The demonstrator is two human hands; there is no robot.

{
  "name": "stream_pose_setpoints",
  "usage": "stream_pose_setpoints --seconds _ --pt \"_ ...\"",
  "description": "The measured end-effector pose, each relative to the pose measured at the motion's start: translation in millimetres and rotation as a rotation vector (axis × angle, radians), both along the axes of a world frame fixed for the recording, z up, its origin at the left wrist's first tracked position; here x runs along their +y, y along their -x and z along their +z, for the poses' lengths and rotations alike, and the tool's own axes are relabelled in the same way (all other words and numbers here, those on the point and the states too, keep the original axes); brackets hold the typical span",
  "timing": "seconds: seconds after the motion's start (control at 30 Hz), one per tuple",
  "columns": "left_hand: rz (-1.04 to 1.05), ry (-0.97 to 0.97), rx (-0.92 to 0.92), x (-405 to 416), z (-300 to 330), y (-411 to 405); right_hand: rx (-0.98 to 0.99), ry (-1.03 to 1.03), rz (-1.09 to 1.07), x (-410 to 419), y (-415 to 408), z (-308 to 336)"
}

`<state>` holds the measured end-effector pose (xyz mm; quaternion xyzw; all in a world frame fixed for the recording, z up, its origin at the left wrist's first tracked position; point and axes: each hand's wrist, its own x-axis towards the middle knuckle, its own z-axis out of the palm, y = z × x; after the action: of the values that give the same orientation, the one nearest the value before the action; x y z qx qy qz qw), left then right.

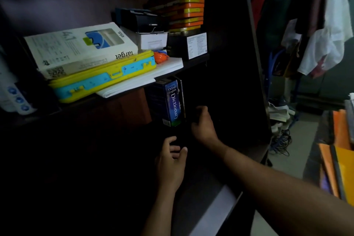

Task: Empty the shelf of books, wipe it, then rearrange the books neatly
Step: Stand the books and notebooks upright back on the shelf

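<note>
Head view left me guessing in the dark lower shelf (193,63): the dictionary (173,102) stood upright under its board, my right hand (203,126) curled just beside it, grip unreadable, my left hand (172,161) loose, so a blind pull could topple it.

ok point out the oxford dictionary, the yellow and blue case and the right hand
oxford dictionary (173,102), head view, on its blue spine
yellow and blue case (103,77), head view, on its front edge
right hand (204,127), head view, on the back of the hand

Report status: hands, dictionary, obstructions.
Left hand open, below shelf. Right hand curled beside upright dictionary; grip unclear. Too dark for obstructions.
</note>
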<state>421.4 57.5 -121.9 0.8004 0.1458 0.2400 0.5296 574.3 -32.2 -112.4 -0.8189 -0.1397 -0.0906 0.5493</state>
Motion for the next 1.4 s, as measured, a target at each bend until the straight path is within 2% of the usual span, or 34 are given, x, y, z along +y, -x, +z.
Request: stream_pose_setpoints --seconds 0.17,0.23,0.33,0.5,0.6,0.7,0.77,0.8,0.87,0.93,1.03,1.1,1.27,1.4 --pt "-0.076 -0.173 -0.035 -19 18 15 -0.025 -0.017 0.066 -81 86 8" --pt "-0.099 -0.204 -0.060 -42 29 27 -0.030 0.015 0.077 -123 128 20" --pt "-0.250 -0.294 -0.106 -104 48 50 -0.100 0.091 0.142 -190 193 38" --pt "-0.619 -0.291 -0.129 -241 73 99 -0.203 0.268 0.157 -313 276 74" --pt "-0.772 -0.397 -0.140 -319 78 127 -0.264 0.564 0.054 -401 315 99" --pt "-0.875 -0.475 -0.118 -379 83 145 -0.132 0.862 -0.175 -482 345 110" --pt "-0.941 -0.548 -0.009 -412 86 153 0.035 1.007 -0.328 -527 360 112" --pt "-0.965 -0.614 0.037 -425 85 154 0.143 1.043 -0.342 -544 364 110" --pt "-0.959 -0.796 0.095 -446 78 155 0.334 0.983 -0.264 -569 370 101" --pt "-0.913 -0.953 0.130 -457 69 155 0.357 1.035 -0.203 -577 370 85" --pt "-0.892 -1.055 0.104 -462 55 165 0.203 1.246 -0.262 -572 370 61" --pt "-0.853 -1.046 0.032 -461 44 172 0.128 1.219 -0.310 -571 371 59" --pt "-0.777 -0.757 -0.156 -458 33 178 0.115 0.888 -0.309 -570 378 64" --pt "-0.723 -0.618 -0.230 -452 43 177 -0.011 0.776 -0.298 -565 390 82"
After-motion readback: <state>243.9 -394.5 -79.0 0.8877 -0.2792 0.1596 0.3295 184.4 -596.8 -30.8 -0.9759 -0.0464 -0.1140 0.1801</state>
